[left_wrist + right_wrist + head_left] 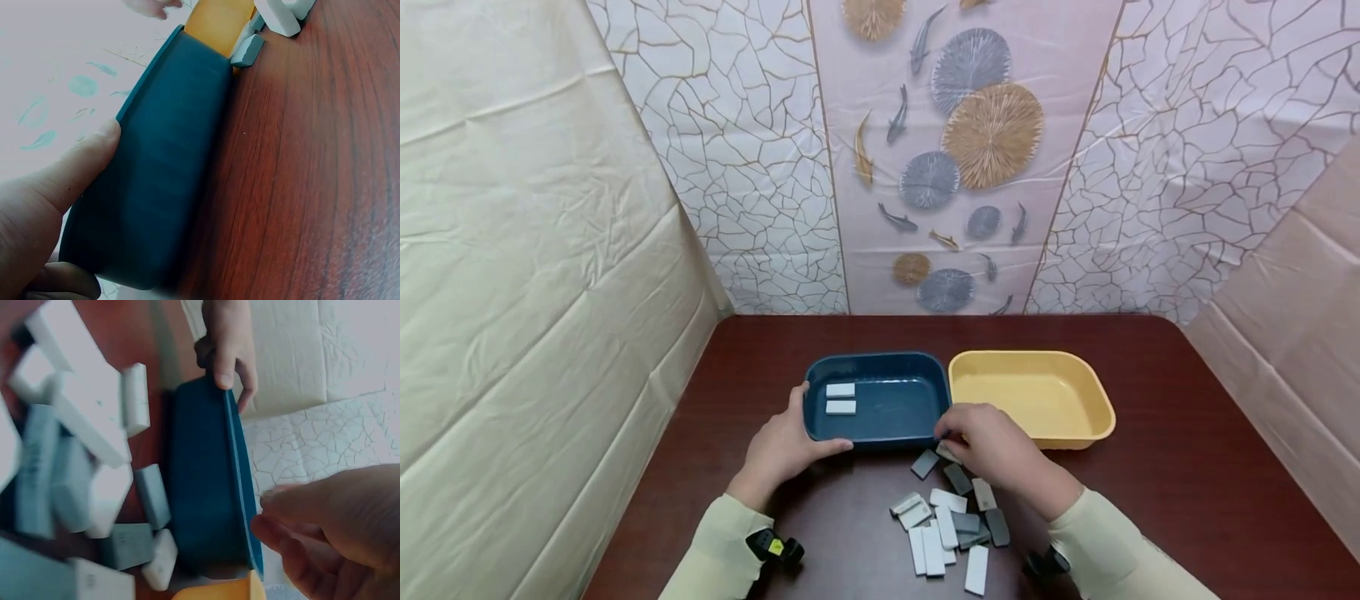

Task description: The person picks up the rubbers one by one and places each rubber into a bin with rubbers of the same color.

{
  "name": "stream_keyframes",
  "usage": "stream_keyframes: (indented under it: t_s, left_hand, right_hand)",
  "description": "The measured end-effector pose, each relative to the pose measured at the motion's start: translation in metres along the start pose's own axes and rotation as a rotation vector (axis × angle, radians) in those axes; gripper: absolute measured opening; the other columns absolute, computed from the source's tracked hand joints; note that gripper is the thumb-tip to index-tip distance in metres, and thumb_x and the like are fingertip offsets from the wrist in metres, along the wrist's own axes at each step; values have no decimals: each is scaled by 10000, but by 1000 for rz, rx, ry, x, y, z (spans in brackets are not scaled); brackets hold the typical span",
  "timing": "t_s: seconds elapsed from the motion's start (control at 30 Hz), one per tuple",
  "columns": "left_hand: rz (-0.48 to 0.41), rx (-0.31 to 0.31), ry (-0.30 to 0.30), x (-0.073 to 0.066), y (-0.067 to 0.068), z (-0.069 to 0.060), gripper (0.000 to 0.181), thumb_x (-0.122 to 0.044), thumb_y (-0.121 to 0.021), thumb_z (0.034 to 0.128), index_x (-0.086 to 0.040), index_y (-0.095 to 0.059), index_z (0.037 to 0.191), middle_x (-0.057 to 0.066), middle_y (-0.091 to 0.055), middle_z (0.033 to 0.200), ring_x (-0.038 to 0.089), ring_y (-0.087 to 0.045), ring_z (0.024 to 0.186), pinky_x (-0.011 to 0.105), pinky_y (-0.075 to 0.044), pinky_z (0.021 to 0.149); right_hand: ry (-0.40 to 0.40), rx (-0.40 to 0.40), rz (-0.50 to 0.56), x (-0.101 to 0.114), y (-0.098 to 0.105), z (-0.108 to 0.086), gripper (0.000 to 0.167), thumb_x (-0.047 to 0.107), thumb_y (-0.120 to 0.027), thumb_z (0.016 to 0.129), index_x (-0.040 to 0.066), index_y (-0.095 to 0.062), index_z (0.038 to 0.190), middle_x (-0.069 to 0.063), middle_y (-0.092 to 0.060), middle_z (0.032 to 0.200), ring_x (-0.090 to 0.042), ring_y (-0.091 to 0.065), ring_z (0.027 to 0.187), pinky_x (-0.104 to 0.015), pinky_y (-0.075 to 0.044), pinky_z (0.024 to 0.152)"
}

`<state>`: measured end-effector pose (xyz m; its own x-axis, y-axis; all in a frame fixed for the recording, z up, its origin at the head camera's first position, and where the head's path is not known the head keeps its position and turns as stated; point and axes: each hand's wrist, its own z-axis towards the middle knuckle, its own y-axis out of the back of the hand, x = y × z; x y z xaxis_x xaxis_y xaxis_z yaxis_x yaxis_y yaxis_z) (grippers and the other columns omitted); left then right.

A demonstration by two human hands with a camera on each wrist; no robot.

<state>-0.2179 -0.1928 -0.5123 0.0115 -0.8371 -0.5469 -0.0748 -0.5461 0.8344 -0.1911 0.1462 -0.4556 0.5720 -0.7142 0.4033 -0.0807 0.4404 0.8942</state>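
My left hand [784,443] grips the left end of a dark blue tray [898,433], its thumb along the front rim and its fingers at the left side. Inside the tray, toward the left, lie two white rectangular blocks [841,407], one behind the other. My right hand [992,446] is over the tray's front right corner. Its fingers [294,550] are loosely bent, thumb tip near the index fingertip, and no block shows between them. Below this hand is a loose pile of white blocks [932,550] and grey blocks [957,478]; some carry faint marks.
A yellow tray [1037,441] stands against the blue tray's right end. Both are on a dark red-brown wooden table [1180,500]. Behind the table hangs a patterned cloth [767,167], with plain pale cloth at the sides.
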Motion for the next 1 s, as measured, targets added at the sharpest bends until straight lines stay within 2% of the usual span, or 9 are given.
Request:
stream_keyframes:
  t_s: [0.13, 0.23, 0.3, 0.43, 0.53, 0.73, 0.83, 1.0]
  left_hand:
    - [2, 9, -1, 0, 0, -2, 1321, -727, -908, 764, -91, -234, 1705, 239, -710, 1342, 328, -722, 981, 581, -620, 855]
    - [-1, 5, 1, -1, 1, -4, 1313, -717, -911, 767, -90, -238, 1704, 238, -709, 1349, 336, -725, 1002, 588, -620, 864]
    - [-4, 0, 0, -2, 2, -4, 1306, -709, -913, 770, -94, -239, 1704, 240, -703, 1363, 347, -726, 1023, 596, -618, 875]
    - [-6, -7, -2, -3, 2, -3, 1306, -710, -911, 771, -96, -236, 1704, 247, -695, 1380, 359, -727, 1043, 601, -617, 886]
    - [-6, -6, -3, -4, 2, -2, 1305, -711, -911, 772, -95, -234, 1703, 250, -694, 1380, 360, -726, 1041, 603, -616, 890]
    - [-5, -9, -2, -4, 2, -2, 1295, -707, -911, 774, -104, -238, 1701, 248, -702, 1362, 358, -728, 1032, 602, -617, 886]
    - [4, -11, 2, -3, 2, -2, 1295, -720, -905, 773, -113, -237, 1702, 245, -708, 1346, 348, -727, 1017, 595, -617, 880]
    - [13, -8, 7, -1, 0, -2, 1301, -740, -894, 771, -119, -237, 1707, 245, -703, 1362, 345, -724, 1015, 600, -614, 887]
  right_hand:
    - [160, 164, 44, -5, -6, -17, 219, 22, -838, 955, 173, -832, 1114, 76, -756, 1096, -83, -705, 1000, -324, -610, 840]
    - [246, 274, 89, -8, -12, -27, 258, 22, -823, 967, 189, -822, 1164, 111, -738, 1157, -36, -681, 1068, -297, -596, 885]
    - [293, 295, 95, -10, -16, -31, 286, 3, -819, 959, 189, -814, 1177, 131, -728, 1174, -16, -668, 1103, -290, -588, 911]
    - [367, 255, 95, -13, -23, -37, 347, -64, -800, 917, 193, -812, 1150, 130, -728, 1172, -2, -664, 1100, -267, -580, 905]
    - [377, 227, 85, -15, -28, -40, 363, -87, -780, 912, 194, -815, 1140, 125, -731, 1171, -12, -669, 1096, -263, -580, 902]
    - [334, 212, 32, -16, -33, -41, 443, -120, -707, 937, 223, -809, 1199, 121, -698, 1226, -62, -649, 1155, -311, -583, 939]
    - [337, 240, 21, -16, -32, -40, 538, -165, -669, 912, 228, -798, 1257, 105, -688, 1285, -84, -638, 1207, -330, -579, 975]
    - [329, 341, 13, -17, -28, -36, 615, -206, -677, 882, 216, -785, 1317, 94, -696, 1358, -95, -622, 1267, -350, -560, 1035]
